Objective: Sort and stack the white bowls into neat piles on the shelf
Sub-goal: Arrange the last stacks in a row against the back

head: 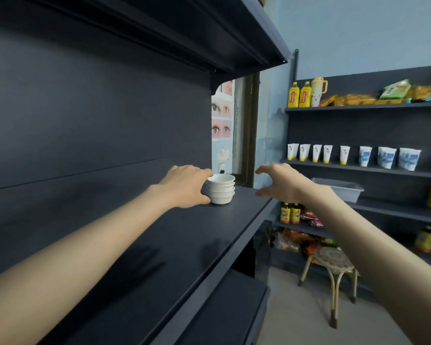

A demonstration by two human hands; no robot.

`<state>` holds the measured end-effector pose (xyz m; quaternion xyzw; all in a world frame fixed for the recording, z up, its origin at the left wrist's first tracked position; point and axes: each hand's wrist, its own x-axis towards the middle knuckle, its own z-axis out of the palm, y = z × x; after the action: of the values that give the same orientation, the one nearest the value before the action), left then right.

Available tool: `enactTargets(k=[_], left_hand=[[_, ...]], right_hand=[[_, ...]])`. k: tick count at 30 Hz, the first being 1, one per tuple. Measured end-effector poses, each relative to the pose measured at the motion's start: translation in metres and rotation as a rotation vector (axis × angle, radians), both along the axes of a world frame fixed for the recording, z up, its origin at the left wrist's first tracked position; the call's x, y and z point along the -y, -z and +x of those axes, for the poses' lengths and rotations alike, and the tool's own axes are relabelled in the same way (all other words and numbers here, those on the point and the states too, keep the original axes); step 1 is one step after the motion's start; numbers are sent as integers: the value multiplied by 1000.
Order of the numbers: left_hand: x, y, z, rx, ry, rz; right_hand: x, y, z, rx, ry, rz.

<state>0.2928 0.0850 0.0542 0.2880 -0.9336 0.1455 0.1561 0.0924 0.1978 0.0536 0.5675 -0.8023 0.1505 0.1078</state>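
A stack of small white bowls [221, 189] stands near the far right end of the dark shelf [159, 257]. My left hand [184, 186] cups the stack's left side, thumb at its base and fingers near the top rim. Off the shelf's front edge, to the right of the stack, my right hand [281, 181] hovers with fingers spread and curved, holding nothing and not touching the bowls.
Another dark shelf [209, 28] hangs overhead. At the right, wall shelves carry oil bottles [299, 94], snack bags, white tubes [319, 153] and a grey bin [341, 189]. A small stool [334, 267] stands on the floor below.
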Motion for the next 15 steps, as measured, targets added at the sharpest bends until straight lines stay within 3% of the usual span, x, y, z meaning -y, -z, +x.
enactTargets(k=[6, 11, 15], left_hand=[[64, 18, -87, -29, -69, -19], [110, 37, -138, -54, -201, 78], [138, 43, -167, -178, -278, 208]], right_hand=[[79, 15, -97, -1, -76, -5], [150, 26, -162, -4, -210, 69], [208, 36, -204, 66, -331, 82]])
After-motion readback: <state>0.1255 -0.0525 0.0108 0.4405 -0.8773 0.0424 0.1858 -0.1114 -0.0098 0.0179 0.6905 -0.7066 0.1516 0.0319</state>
